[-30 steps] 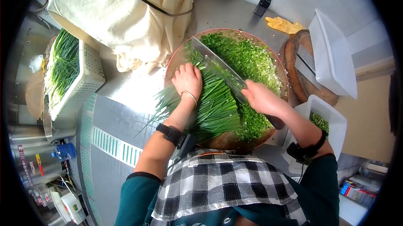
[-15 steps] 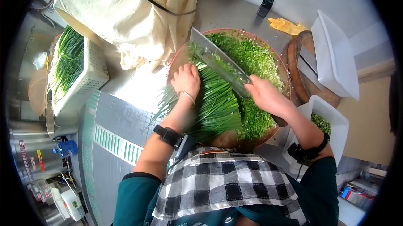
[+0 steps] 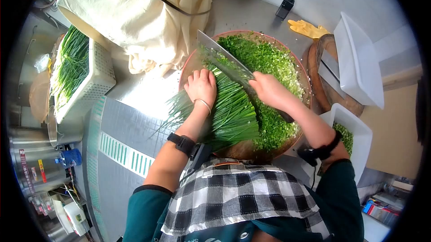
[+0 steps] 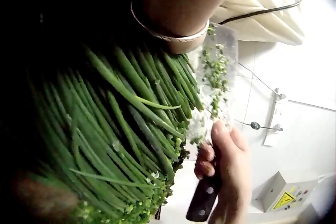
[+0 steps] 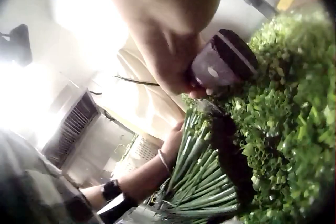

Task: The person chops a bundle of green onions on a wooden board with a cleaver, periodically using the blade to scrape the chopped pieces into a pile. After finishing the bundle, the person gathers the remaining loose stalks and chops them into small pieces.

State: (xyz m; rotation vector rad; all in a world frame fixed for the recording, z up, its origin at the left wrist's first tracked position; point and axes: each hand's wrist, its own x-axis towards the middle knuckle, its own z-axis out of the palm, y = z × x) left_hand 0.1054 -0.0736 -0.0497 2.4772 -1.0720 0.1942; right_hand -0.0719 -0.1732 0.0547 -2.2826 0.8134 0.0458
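A thick bundle of long scallions [image 3: 231, 112] lies across a round chopping block [image 3: 244, 150]. My left hand [image 3: 201, 87] holds the bundle down from above, its fingers bent over the stalks near the cut ends. In my right hand [image 3: 270, 91] I grip a cleaver [image 3: 224, 57]; its broad blade stands beside the cut ends, with green bits stuck to it. The dark riveted cleaver handle [image 4: 203, 198] pokes out below the right fist in the left wrist view. A heap of chopped scallions [image 3: 274, 64] covers the block's right and far side.
White tubs [image 3: 359, 62] stand at the right, one holding chopped greens [image 3: 343, 136]. Beside them is a second wooden block [image 3: 318, 80] with a blade on it. A yellow glove [image 3: 307, 28] lies behind. Cream cloth [image 3: 148, 17] and a basket [image 3: 101, 69] of whole scallions are at left.
The cleaver and my right hand rise slightly, then shift left towards the left hand. My left hand stays on the bundle with little movement.
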